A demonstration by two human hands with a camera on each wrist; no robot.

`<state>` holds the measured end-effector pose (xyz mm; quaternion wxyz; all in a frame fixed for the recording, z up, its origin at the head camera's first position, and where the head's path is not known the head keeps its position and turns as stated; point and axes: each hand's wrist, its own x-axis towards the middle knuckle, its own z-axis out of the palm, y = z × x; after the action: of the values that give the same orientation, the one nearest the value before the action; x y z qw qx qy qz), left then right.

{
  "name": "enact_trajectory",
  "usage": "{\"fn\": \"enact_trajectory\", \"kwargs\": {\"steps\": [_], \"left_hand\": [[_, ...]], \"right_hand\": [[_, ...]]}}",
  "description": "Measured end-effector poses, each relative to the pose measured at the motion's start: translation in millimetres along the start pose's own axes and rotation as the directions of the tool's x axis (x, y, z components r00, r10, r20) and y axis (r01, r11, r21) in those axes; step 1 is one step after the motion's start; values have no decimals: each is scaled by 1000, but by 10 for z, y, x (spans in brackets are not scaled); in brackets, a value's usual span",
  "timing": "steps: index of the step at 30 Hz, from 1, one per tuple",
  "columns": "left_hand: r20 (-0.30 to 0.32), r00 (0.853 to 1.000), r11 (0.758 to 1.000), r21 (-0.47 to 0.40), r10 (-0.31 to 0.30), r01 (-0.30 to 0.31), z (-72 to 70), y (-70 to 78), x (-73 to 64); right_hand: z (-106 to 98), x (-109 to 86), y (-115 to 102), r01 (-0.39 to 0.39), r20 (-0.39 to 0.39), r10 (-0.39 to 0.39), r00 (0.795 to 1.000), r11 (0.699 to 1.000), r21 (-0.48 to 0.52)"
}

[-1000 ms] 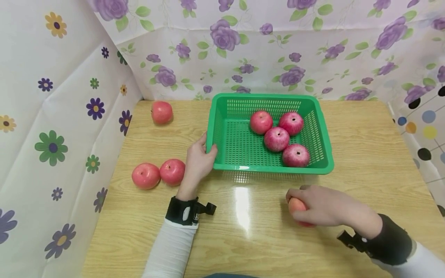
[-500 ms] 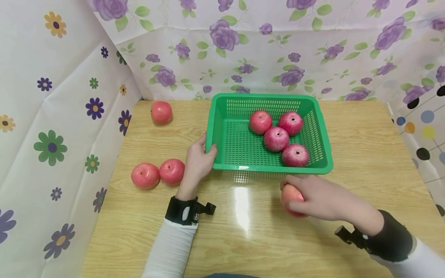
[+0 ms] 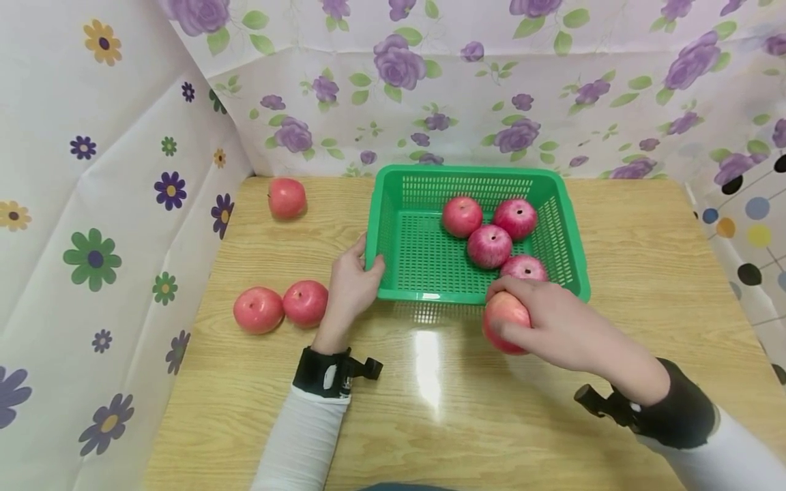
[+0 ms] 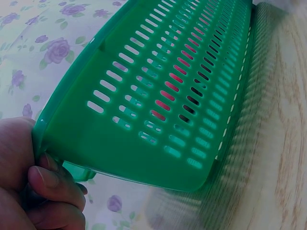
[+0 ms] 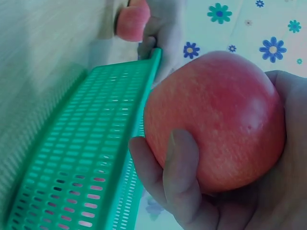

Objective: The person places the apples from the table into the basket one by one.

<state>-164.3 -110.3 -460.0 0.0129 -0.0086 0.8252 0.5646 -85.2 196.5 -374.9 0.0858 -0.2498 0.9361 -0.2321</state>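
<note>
A green plastic basket (image 3: pixel 430 297) stands on the table with several red apples inside its right half, among them a plain red apple (image 3: pixel 462 216) and a streaked apple (image 3: pixel 489 246). My left hand (image 3: pixel 351 283) grips the basket's left rim, thumb over the edge; the left wrist view has its curled fingers (image 4: pixel 57 184) under the rim. Held in my right hand (image 3: pixel 568 331) is a red apple (image 3: pixel 505 327), just in front of the basket's front rim. Fingers and palm wrap this apple (image 5: pixel 216 115) in the right wrist view. The hand partly hides the streaked apple nearest the front rim.
Left of the basket, two red apples (image 3: pixel 258 310) lie side by side near my left wrist. Another apple (image 3: pixel 286 198) rests at the table's back left. Flower-printed sheets (image 3: pixel 393 102) rise behind and left of the wooden table (image 3: pixel 454 436); a dotted sheet (image 3: pixel 752 239) borders its right.
My right hand has lifted the apple off the table's front area and moved it up and left, to the basket's front rim. The left hand and basket have stayed put.
</note>
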Motion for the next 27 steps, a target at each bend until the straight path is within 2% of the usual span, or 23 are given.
{"fn": "enact_trajectory", "kwargs": {"steps": [7, 18, 23, 27], "left_hand": [[-3, 1000, 1000, 20, -6, 6, 6, -2, 5], [-7, 1000, 1000, 17, 11, -11, 6, -10, -4], [-7, 1000, 1000, 1, 15, -15, 5, -9, -4], [-8, 1000, 1000, -2, 12, -13, 6, -12, 0]], "right_hand": [[-55, 121, 8, -42, -81, 44, 996, 999, 19], [-66, 366, 87, -111, -77, 120, 990, 987, 112], [-15, 484, 134, -139, -102, 155, 983, 979, 152], [62, 602, 160, -166, -120, 184, 976, 976, 141]]}}
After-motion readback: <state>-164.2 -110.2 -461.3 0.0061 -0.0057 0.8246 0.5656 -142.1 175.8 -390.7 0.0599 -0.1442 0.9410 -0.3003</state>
